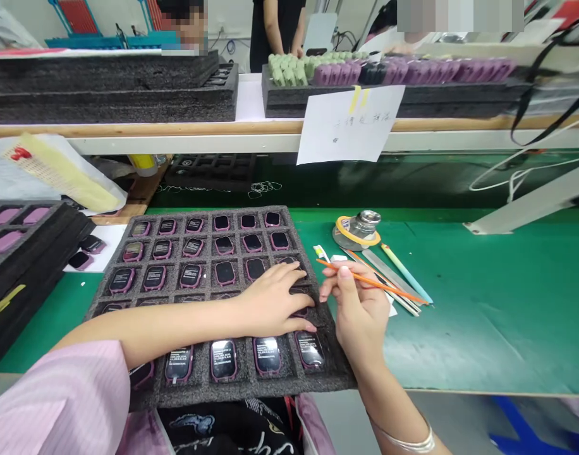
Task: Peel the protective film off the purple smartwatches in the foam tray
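A grey foam tray (pixel 339 377) holds rows of smartwatch bodies (pixel 268 355) with purple frames. Several screens show white text; others are dark. My left hand (pixel 270 302) lies across the tray from the left, fingers spread over the watches in the right-hand column, partly hiding them. Whether its fingertips press on a watch I cannot tell. Just off the tray's right edge, my right hand (pixel 363 316) pinches a thin orange stick (pixel 394 289) between thumb and fingers, its free end pointing left toward the tray.
Right of the tray lie a glass bottle (pixel 346 235) with a metal top and yellow ring, a light-blue pen (pixel 408 275) and several thin tools. Another foam tray (pixel 43 265) stands left, near two loose watches. A shelf (pixel 199 129) with trays crosses ahead; people are beyond.
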`<state>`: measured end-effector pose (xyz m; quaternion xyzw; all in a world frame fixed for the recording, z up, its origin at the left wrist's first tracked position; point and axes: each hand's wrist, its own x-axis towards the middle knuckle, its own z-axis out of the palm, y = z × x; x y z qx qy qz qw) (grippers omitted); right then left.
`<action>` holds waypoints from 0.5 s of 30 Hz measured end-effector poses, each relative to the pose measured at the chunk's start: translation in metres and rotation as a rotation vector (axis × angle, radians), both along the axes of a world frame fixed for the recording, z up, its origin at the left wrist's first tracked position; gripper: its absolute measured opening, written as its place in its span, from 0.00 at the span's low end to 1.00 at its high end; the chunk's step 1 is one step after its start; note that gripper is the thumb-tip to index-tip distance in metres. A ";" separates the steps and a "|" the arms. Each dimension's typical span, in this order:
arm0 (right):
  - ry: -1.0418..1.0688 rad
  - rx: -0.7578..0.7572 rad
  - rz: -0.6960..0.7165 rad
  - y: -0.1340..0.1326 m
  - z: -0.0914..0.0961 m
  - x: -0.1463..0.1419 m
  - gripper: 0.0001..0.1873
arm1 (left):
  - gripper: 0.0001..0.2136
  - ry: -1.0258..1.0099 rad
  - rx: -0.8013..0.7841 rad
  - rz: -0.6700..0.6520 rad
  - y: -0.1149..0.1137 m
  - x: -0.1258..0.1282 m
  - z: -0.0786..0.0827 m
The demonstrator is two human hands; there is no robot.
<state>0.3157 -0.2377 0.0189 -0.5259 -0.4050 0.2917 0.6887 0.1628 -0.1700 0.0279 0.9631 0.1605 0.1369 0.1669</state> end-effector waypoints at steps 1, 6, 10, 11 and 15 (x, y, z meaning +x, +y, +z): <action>-0.005 -0.015 0.017 -0.001 -0.001 0.002 0.12 | 0.21 -0.017 0.026 0.010 -0.002 0.000 -0.005; -0.042 -0.095 0.098 -0.007 -0.012 0.003 0.16 | 0.16 -0.139 0.036 0.063 0.000 -0.013 -0.010; -0.082 -0.147 0.137 -0.007 -0.017 0.002 0.18 | 0.14 -0.166 0.075 0.039 0.001 -0.017 -0.010; -0.090 -0.155 0.144 -0.006 -0.017 0.001 0.18 | 0.14 -0.164 0.065 0.038 0.001 -0.017 -0.010; -0.119 -0.167 0.167 -0.006 -0.018 0.002 0.18 | 0.17 -0.135 -0.067 0.098 -0.001 -0.014 -0.009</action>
